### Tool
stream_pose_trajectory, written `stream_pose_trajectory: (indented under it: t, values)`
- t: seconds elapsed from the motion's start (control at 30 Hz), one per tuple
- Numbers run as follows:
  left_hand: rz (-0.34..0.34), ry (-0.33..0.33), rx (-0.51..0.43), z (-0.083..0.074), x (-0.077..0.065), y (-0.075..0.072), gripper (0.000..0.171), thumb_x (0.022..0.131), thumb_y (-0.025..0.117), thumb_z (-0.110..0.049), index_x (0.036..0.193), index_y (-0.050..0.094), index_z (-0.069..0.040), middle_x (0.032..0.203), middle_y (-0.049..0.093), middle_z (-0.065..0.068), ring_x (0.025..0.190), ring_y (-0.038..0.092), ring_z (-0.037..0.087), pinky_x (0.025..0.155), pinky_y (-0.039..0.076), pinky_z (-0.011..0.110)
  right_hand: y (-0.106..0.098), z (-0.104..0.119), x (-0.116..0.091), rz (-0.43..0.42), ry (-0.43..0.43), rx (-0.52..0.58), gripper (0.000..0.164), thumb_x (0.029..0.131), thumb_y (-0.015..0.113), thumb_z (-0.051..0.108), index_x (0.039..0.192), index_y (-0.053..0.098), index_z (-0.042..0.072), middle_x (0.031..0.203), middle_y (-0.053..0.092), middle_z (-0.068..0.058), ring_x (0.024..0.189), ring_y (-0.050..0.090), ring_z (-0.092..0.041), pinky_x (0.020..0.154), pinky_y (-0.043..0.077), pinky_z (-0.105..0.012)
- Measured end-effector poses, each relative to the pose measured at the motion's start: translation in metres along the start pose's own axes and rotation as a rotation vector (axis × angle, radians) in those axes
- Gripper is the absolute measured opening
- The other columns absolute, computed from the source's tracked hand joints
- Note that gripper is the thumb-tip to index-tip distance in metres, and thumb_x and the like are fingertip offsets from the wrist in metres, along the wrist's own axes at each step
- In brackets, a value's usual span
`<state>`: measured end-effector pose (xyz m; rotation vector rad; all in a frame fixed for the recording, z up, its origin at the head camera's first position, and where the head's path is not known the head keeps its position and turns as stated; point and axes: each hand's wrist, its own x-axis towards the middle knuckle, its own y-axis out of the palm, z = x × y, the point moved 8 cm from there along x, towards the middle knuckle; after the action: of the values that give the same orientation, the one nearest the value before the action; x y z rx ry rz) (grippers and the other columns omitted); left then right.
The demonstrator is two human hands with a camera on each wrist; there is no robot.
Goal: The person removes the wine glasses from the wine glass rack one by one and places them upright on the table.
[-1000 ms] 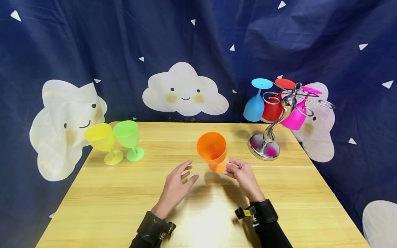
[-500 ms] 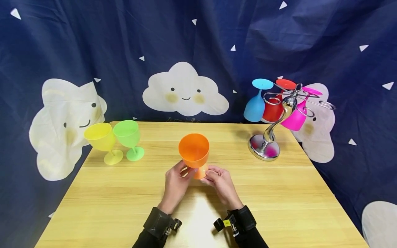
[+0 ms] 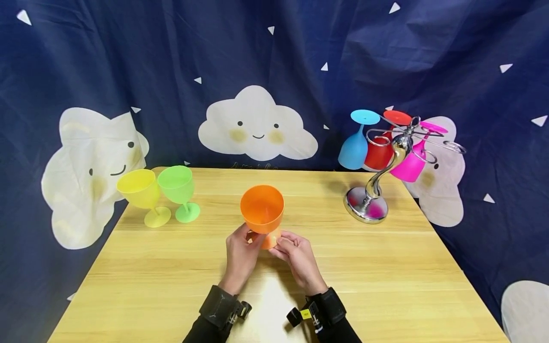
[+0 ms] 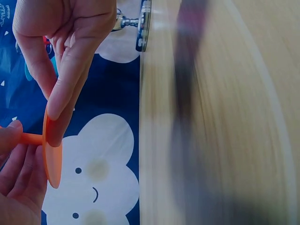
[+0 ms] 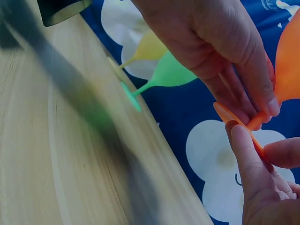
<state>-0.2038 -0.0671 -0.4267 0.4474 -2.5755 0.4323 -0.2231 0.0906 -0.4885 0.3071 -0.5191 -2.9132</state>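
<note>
At the centre of the head view, an orange plastic stemmed goblet [image 3: 262, 208] is held above the pale wooden counter [image 3: 386, 271], bowl upward. The left hand [image 3: 241, 257] pinches its stem just under the bowl; the right hand [image 3: 300, 259] pinches the edge of its round foot. A translucent yellow goblet [image 3: 140, 190] and a light-green goblet [image 3: 177, 186] stand at left, a curved silver metal rack [image 3: 374, 186] at right.

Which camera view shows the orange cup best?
The head view: it shows the orange cup with its bowl whole, though stem and foot are partly hidden. The left wrist view shows only foot and some stem; the right wrist view shows parts of both, with the bowl cut off by the frame.
</note>
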Motion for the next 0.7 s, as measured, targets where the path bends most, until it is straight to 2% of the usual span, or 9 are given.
stream_pose_trajectory:
  t: [0.23, 0.4, 0.57, 0.7]
  values:
    - [-0.003, 0.008, 0.039, -0.001, 0.002, -0.001, 0.015, 0.090, 0.084, 0.003, 0.103, 0.079, 0.000, 0.100, 0.082, 0.015, 0.086, 0.078, 0.030, 0.076, 0.069, 0.039, 0.002, -0.001, 0.001, 0.011, -0.006, -0.024, 0.028, 0.105, 0.057, -0.002, 0.129, 0.057, -0.018, 0.095, 0.071, -0.001, 0.085, 0.074, -0.008, 0.088, 0.066, -0.024]
    - [0.011, -0.022, 0.031, 0.001, 0.004, 0.000, 0.014, 0.091, 0.082, 0.003, 0.104, 0.079, 0.000, 0.102, 0.082, 0.015, 0.089, 0.079, 0.031, 0.079, 0.069, 0.042, 0.001, 0.000, 0.002, 0.039, -0.014, -0.104, 0.032, 0.106, 0.057, 0.000, 0.132, 0.058, -0.018, 0.109, 0.074, -0.009, 0.091, 0.075, -0.011, 0.092, 0.066, -0.028]
    - [0.037, -0.073, -0.014, 0.008, 0.006, 0.001, 0.018, 0.091, 0.078, 0.008, 0.108, 0.078, 0.002, 0.107, 0.081, 0.019, 0.096, 0.079, 0.036, 0.084, 0.069, 0.046, -0.003, 0.003, 0.003, 0.061, -0.029, -0.305, 0.037, 0.106, 0.062, 0.007, 0.137, 0.062, -0.013, 0.124, 0.075, -0.026, 0.109, 0.078, -0.029, 0.099, 0.065, -0.034]
    - [0.049, -0.095, -0.016, 0.014, 0.012, -0.001, 0.019, 0.091, 0.078, 0.008, 0.110, 0.077, 0.003, 0.108, 0.080, 0.021, 0.099, 0.079, 0.038, 0.085, 0.069, 0.045, -0.006, 0.011, 0.001, 0.094, -0.106, -0.523, 0.035, 0.107, 0.065, 0.013, 0.136, 0.068, -0.005, 0.132, 0.074, -0.024, 0.125, 0.071, -0.039, 0.106, 0.062, -0.040]
